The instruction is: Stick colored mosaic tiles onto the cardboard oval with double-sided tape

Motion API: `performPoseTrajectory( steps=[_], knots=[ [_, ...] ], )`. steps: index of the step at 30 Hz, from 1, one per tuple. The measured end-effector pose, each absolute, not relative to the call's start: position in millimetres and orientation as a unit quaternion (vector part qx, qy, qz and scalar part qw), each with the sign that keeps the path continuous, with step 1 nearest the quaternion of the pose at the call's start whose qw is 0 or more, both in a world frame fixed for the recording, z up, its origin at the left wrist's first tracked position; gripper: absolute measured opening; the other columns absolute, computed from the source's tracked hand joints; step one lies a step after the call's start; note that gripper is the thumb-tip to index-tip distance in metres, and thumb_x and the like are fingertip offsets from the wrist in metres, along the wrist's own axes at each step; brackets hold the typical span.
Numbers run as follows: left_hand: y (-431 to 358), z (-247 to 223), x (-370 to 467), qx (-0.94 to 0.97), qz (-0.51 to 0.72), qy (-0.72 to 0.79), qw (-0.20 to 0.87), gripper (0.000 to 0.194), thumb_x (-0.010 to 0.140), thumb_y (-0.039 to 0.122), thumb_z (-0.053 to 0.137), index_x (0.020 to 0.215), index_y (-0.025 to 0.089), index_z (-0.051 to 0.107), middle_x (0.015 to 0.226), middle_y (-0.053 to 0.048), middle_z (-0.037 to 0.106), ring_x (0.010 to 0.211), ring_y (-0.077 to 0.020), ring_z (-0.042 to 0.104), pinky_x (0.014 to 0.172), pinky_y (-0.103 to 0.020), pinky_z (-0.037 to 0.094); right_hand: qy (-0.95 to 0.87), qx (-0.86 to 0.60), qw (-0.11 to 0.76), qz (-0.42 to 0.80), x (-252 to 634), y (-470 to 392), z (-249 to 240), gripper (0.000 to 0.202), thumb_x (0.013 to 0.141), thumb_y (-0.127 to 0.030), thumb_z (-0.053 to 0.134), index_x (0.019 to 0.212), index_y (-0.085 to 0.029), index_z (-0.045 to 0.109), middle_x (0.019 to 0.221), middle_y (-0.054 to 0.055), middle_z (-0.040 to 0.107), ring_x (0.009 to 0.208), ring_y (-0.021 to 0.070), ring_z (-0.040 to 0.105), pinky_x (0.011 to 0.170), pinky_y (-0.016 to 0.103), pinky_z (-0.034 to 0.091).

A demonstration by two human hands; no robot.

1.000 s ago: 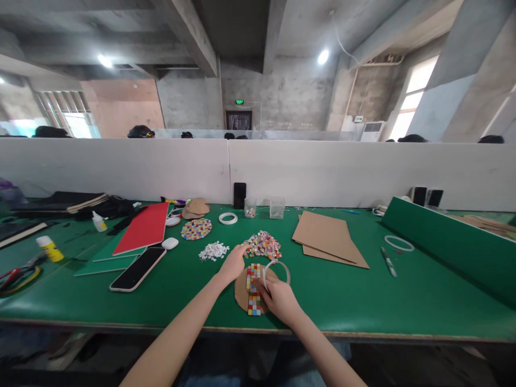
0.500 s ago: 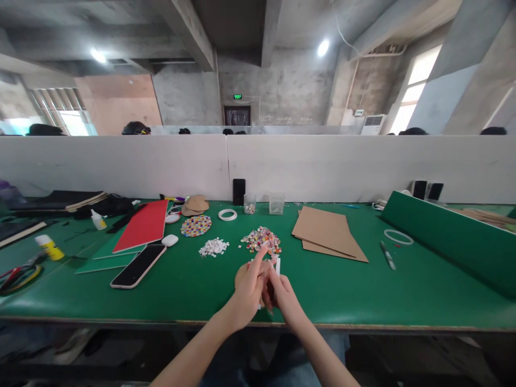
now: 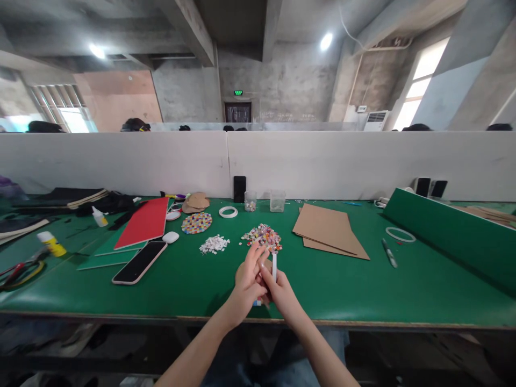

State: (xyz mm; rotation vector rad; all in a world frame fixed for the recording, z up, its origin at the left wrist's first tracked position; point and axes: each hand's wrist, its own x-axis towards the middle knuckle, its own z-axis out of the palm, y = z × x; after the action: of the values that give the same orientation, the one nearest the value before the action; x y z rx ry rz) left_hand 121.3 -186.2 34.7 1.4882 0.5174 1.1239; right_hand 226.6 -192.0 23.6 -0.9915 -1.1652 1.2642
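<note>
My left hand (image 3: 248, 279) and my right hand (image 3: 279, 287) meet at the table's near edge, over a round cardboard disc (image 3: 241, 273) that they mostly hide. Small tiles (image 3: 257, 303) show at the disc's near side, below my fingers. The left hand's fingers are stretched forward and touch the right thumb. A thin white strip (image 3: 274, 267) sticks up from my closed right hand, whose curled fingers hide its lower end. Just beyond my fingertips lies a pile of mixed coloured mosaic pieces (image 3: 262, 235). White pieces (image 3: 214, 244) form another pile to the left.
On the left are a phone (image 3: 140, 263), red board (image 3: 143, 223), glue stick (image 3: 51, 244), scissors (image 3: 22, 271) and a tiled disc (image 3: 196, 223). Clear cups (image 3: 277, 201) stand at the back. Cardboard sheets (image 3: 328, 228), a marker (image 3: 389, 252) and a green panel (image 3: 443, 236) are on the right.
My left fingers have shifted slightly left and lie closer over the right hand. The white strip has moved a little left with the right hand. Tiles at the disc's near side show more now.
</note>
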Motion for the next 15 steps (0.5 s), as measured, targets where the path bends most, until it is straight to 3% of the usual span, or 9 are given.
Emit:
performPoseTrajectory(
  steps=[3,7,10,15],
  knots=[
    [-189,41,114,0.629,0.535,0.263,0.498,0.054,0.077,0.014,0.044,0.129,0.025,0.034,0.138,-0.008,0.036,0.127,-0.0226,0.035,0.102,-0.039,0.032,-0.491,-0.411,0.553,0.533,229,-196,30,0.053,0.066,-0.069,0.053,0.051,-0.019,0.042,0.031,-0.009,0.035,0.026,0.0042,0.028,0.028,0.018,0.02],
    [-200,50,104,0.698,0.522,0.393,0.291,0.017,0.088,0.028,0.041,0.098,0.019,0.051,0.096,-0.006,0.056,0.089,-0.0183,0.054,0.08,-0.033,0.043,-0.49,-0.405,0.552,0.539,234,-201,36,0.054,0.067,-0.068,0.054,0.047,-0.019,0.041,0.028,-0.01,0.029,0.024,0.0036,0.023,0.027,0.018,0.015],
    [-211,58,104,0.791,0.437,0.389,0.181,0.014,0.088,0.03,0.045,0.08,0.018,0.049,0.075,-0.002,0.053,0.072,-0.0161,0.051,0.067,-0.029,0.042,-0.49,-0.395,0.551,0.547,236,-209,42,0.054,0.065,-0.068,0.055,0.049,-0.019,0.042,0.033,-0.01,0.029,0.028,0.0038,0.023,0.029,0.018,0.018],
    [-227,71,104,0.864,0.386,0.321,0.051,0.015,0.088,0.023,0.045,0.074,0.018,0.044,0.067,-0.001,0.05,0.066,-0.0153,0.047,0.06,-0.026,0.038,-0.522,-0.416,0.547,0.505,241,-232,53,0.045,0.074,-0.058,0.056,0.058,-0.016,0.05,0.052,-0.005,0.042,0.045,0.0067,0.036,0.04,0.018,0.031]
  ],
)
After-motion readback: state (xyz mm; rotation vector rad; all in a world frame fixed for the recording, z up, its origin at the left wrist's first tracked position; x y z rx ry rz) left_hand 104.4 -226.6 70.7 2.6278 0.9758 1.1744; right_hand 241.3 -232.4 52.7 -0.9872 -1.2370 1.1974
